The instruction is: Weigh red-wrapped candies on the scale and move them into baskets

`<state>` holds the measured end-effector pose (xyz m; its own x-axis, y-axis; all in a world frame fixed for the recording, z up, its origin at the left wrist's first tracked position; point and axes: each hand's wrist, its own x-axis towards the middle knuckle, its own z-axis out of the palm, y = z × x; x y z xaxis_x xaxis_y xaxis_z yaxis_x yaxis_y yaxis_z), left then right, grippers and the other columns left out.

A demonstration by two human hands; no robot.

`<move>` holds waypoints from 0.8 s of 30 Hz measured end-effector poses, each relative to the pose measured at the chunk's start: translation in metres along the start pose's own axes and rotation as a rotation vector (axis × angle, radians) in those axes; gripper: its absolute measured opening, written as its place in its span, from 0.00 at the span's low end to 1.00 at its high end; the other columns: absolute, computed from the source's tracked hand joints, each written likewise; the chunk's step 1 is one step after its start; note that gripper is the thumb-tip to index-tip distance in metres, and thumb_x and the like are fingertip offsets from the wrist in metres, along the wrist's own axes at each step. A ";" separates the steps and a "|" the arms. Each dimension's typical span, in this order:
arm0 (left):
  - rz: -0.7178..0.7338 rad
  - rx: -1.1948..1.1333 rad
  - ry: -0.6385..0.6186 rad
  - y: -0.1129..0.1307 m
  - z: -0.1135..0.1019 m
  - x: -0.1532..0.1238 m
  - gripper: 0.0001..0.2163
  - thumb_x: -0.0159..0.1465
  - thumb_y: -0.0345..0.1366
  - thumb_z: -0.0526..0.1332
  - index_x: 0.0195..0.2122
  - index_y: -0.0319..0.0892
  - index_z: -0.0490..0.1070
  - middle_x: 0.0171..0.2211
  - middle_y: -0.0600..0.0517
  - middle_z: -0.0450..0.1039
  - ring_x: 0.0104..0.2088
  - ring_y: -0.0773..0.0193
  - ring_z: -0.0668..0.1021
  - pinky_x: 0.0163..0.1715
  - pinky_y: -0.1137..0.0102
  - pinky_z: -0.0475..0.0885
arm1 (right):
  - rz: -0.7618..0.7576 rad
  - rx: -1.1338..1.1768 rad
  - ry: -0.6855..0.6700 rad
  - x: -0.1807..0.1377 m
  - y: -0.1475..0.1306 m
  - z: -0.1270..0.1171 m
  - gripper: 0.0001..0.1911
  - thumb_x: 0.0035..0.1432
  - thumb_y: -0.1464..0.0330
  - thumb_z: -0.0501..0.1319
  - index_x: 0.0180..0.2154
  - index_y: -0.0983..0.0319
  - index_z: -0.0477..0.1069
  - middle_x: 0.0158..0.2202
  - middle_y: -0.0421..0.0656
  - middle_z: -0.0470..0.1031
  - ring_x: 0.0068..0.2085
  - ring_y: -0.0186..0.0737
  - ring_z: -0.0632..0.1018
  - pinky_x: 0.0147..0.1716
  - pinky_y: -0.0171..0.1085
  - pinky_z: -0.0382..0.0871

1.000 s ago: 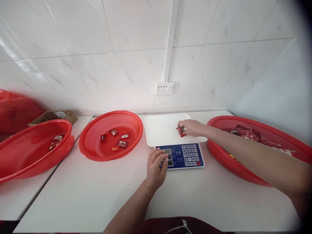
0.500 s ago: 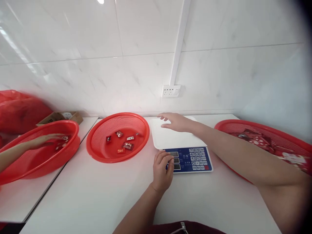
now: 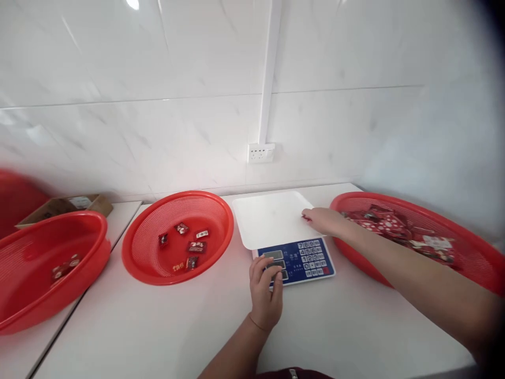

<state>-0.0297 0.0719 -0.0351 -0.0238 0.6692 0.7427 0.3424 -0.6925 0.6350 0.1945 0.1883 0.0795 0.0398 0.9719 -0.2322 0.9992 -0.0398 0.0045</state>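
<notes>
A blue electronic scale (image 3: 311, 258) with a bare white tray (image 3: 272, 218) stands at the middle of the white counter. My left hand (image 3: 267, 287) rests on the scale's front left corner, fingers curled against the display panel, holding nothing. My right hand (image 3: 321, 218) lies at the tray's right edge, fingers stretched loosely leftward, with nothing I can see in it. Left of the scale is a red mesh basket (image 3: 215, 221) with several small red wrapped candies (image 3: 189, 246). On the right, a wide red basket (image 3: 355, 258) holds a heap of red candy packets (image 3: 386, 223).
A third red basket (image 3: 84, 247) with a few candies sits on the neighbouring table at the left, a cardboard box (image 3: 59, 204) behind it. A wall socket (image 3: 260, 152) and a white conduit are on the tiled wall behind the scale.
My right hand held a red candy on the tray, swept left with open fingers toward the middle basket, then drew back to the tray's right edge. Another person's hand left the left basket.
</notes>
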 end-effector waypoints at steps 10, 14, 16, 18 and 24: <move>-0.034 -0.019 0.008 -0.001 0.000 0.002 0.07 0.61 0.26 0.55 0.37 0.41 0.71 0.40 0.45 0.71 0.48 0.58 0.71 0.49 0.58 0.68 | -0.439 0.575 0.188 0.003 -0.123 -0.027 0.21 0.62 0.64 0.52 0.57 0.56 0.59 0.49 0.43 0.74 0.41 0.35 0.78 0.41 0.36 0.71; 0.002 0.004 -0.004 -0.001 -0.004 0.004 0.07 0.62 0.27 0.55 0.37 0.41 0.71 0.41 0.44 0.71 0.47 0.57 0.71 0.48 0.58 0.69 | -0.665 0.735 0.306 -0.012 -0.143 -0.035 0.27 0.58 0.66 0.58 0.59 0.60 0.58 0.54 0.48 0.69 0.46 0.39 0.76 0.46 0.40 0.69; 0.033 0.013 -0.010 -0.001 -0.004 0.005 0.07 0.62 0.26 0.56 0.39 0.41 0.71 0.42 0.45 0.70 0.48 0.57 0.70 0.48 0.58 0.68 | -0.660 0.608 0.350 -0.020 -0.126 -0.034 0.25 0.58 0.67 0.57 0.57 0.62 0.61 0.56 0.47 0.67 0.50 0.40 0.73 0.50 0.40 0.66; 0.072 0.012 -0.027 -0.002 -0.002 0.006 0.08 0.62 0.26 0.56 0.40 0.41 0.71 0.43 0.45 0.69 0.49 0.57 0.70 0.49 0.58 0.67 | -0.553 0.468 0.374 -0.031 -0.093 -0.029 0.24 0.59 0.67 0.57 0.57 0.61 0.62 0.58 0.44 0.66 0.55 0.39 0.69 0.55 0.38 0.61; 0.151 0.020 -0.039 -0.002 0.003 0.004 0.07 0.63 0.27 0.56 0.40 0.41 0.70 0.43 0.45 0.70 0.49 0.58 0.70 0.48 0.59 0.67 | -0.003 0.317 0.392 -0.080 0.055 -0.012 0.25 0.59 0.67 0.55 0.58 0.62 0.61 0.59 0.48 0.63 0.59 0.44 0.65 0.57 0.43 0.58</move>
<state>-0.0276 0.0769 -0.0336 0.0654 0.5678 0.8205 0.3581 -0.7809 0.5119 0.2460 0.1115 0.1094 0.0966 0.9838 0.1510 0.9511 -0.0466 -0.3053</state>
